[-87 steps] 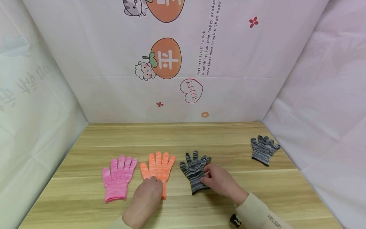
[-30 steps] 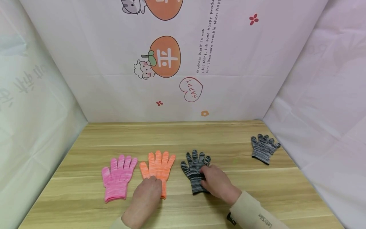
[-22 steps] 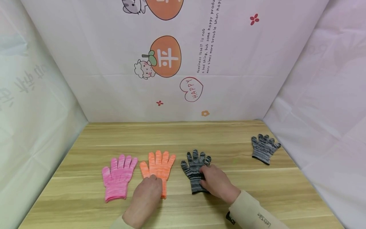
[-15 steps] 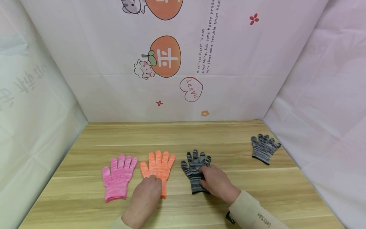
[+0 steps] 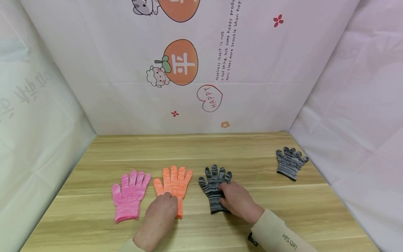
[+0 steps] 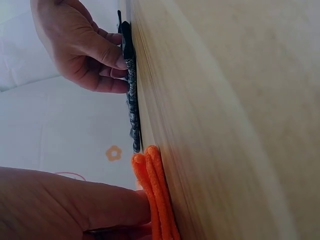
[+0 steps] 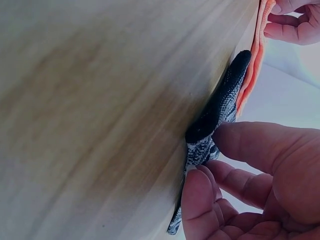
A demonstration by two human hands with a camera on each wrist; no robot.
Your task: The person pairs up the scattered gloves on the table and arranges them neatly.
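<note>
My left hand (image 5: 162, 213) rests over the lower part of an orange knit glove (image 5: 176, 182), covering part of its cuff. The left wrist view shows the thumb against the folded edge of that orange glove (image 6: 159, 200). My right hand (image 5: 239, 201) touches the right side of a black-and-grey knit glove (image 5: 214, 190), which lies flat with its fingers spread. In the right wrist view the thumb is at the black cuff (image 7: 205, 125) and the relaxed fingers (image 7: 197, 200) meet the glove further along, apart from the thumb.
A pink knit glove (image 5: 130, 196) lies left of the orange one. Another black-and-grey glove (image 5: 291, 163) lies far right on the wooden table (image 5: 189, 147). A printed white sheet (image 5: 252, 105) rises behind, with white sheets (image 5: 352, 147) along both sides.
Since the oldest frame, the bent right-side fingers of the black-and-grey glove have been spread flat, and my right hand has shifted slightly. Over the last second both hands have stayed nearly still.
</note>
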